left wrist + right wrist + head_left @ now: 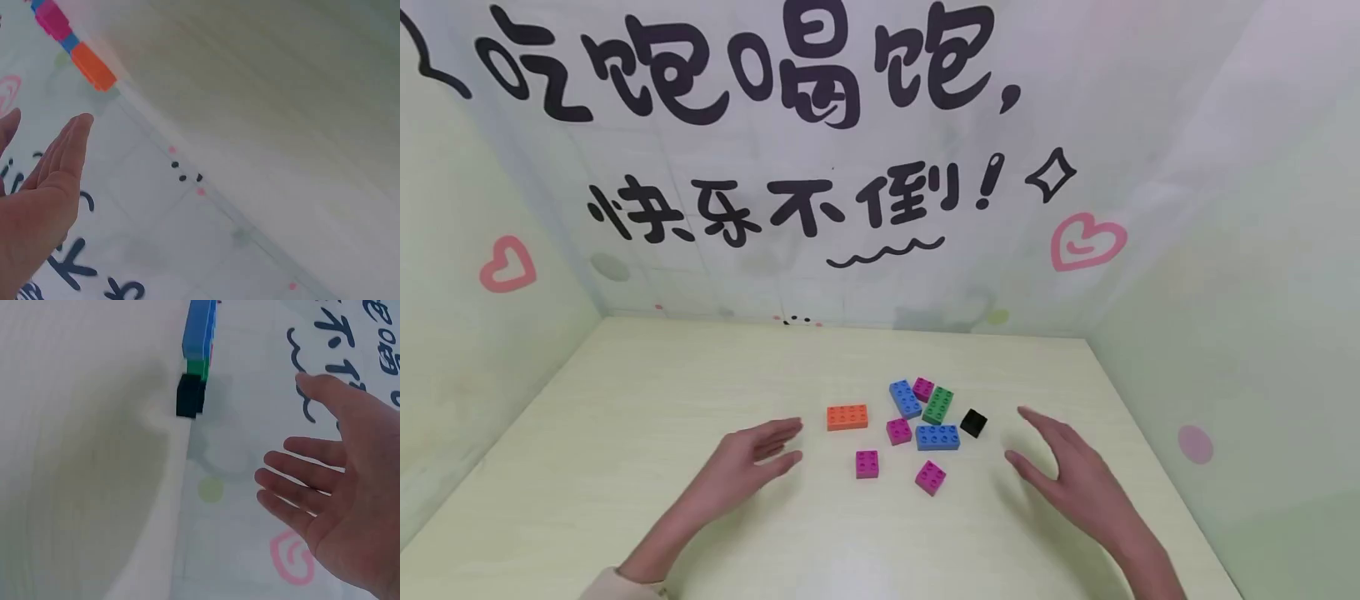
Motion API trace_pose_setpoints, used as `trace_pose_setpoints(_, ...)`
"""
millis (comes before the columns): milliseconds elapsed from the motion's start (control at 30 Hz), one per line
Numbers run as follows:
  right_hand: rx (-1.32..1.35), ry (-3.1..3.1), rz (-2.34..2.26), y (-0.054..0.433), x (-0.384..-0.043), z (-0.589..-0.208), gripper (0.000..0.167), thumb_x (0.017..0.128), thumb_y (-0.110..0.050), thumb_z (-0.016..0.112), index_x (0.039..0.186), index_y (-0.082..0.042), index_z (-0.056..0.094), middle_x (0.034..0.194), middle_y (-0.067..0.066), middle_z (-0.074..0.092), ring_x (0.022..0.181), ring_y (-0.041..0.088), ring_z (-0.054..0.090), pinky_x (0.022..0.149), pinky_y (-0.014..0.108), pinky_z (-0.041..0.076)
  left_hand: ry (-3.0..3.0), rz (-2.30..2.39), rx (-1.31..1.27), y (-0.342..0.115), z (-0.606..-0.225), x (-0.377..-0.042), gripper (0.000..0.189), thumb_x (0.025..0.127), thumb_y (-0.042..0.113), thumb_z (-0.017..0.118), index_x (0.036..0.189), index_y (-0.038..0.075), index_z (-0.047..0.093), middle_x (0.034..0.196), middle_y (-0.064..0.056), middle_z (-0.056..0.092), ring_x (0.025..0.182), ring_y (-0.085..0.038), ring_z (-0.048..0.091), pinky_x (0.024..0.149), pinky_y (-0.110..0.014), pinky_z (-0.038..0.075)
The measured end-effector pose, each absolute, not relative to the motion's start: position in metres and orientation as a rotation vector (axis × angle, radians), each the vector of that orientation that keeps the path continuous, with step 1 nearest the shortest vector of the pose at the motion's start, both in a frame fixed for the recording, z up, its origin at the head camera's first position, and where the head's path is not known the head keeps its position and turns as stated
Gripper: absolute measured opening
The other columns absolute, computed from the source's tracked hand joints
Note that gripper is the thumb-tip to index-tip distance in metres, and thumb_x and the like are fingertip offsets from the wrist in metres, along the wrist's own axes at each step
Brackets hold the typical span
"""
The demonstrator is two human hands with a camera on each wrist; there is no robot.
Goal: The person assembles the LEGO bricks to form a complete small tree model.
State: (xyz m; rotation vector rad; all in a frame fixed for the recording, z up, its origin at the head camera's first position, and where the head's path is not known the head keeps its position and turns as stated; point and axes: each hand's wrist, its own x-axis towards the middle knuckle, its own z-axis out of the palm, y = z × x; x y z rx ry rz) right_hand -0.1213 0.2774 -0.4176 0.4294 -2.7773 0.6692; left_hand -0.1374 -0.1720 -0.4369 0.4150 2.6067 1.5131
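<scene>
Several toy building bricks lie loose on the table between two hands. My left hand (747,468) hovers with straight fingers left of the orange brick (847,417), holding nothing. To the right, my right hand (1073,477) is held with fingers spread and nothing in it, nearest the small black brick (973,423). Between them are a blue brick (937,437), another blue brick (905,399) farther back, and a green brick (938,405). Square magenta bricks sit around these, one in front at left (867,464) and a turned one (931,477) at right.
The pale wood-look table (715,367) meets a white back wall (745,283) with dark lettering and pink hearts. Side walls stand at the left (467,358) and right (1247,333).
</scene>
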Motion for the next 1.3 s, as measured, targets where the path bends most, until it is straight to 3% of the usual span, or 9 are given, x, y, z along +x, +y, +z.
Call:
trace_pose_setpoints(200,0.399,-2.772,1.099,0.235,-0.131,-0.430,0.036,0.088,-0.021,0.076,0.122,-0.013,0.067,0.114,0.001,0.069,0.104,0.019,0.065,0.088,0.041,0.054,2.465,1.681,0.291,-0.131,-0.450,-0.141,0.047,0.088,0.022,0.076,0.128,0.001,0.063,0.124,-0.016,0.064,0.110,-0.030,0.064,0.083,-0.027,0.055)
trace_pose_setpoints(500,0.331,-2.815,1.375,0.210,-0.137,-0.449,0.040,0.083,-0.018,0.080,0.120,-0.013,0.068,0.112,0.000,0.069,0.105,0.020,0.065,0.090,0.039,0.053,2.375,1.806,0.286,-0.100,-0.468,-0.147,0.051,0.081,0.014,0.081,0.127,0.001,0.064,0.124,-0.015,0.065,0.114,-0.031,0.061,0.087,-0.027,0.052)
trace_pose_setpoints(933,0.427,-2.865,1.392,0.195,-0.137,-0.454,0.042,0.080,-0.024,0.083,0.115,-0.005,0.069,0.107,0.003,0.070,0.096,0.021,0.066,0.083,0.032,0.055,2.449,1.746,0.380,-0.088,-0.483,-0.148,0.040,0.078,0.012,0.084,0.116,0.008,0.073,0.114,-0.001,0.070,0.106,-0.017,0.066,0.085,-0.026,0.053)
trace_pose_setpoints(1300,0.515,-2.940,1.188,0.190,-0.133,-0.458,0.042,0.078,-0.021,0.085,0.115,-0.009,0.070,0.105,-0.003,0.070,0.096,0.016,0.067,0.083,0.031,0.056,2.478,1.713,0.390,-0.090,-0.488,-0.149,0.036,0.076,0.014,0.085,0.112,0.013,0.075,0.110,0.001,0.071,0.103,-0.015,0.067,0.083,-0.025,0.053)
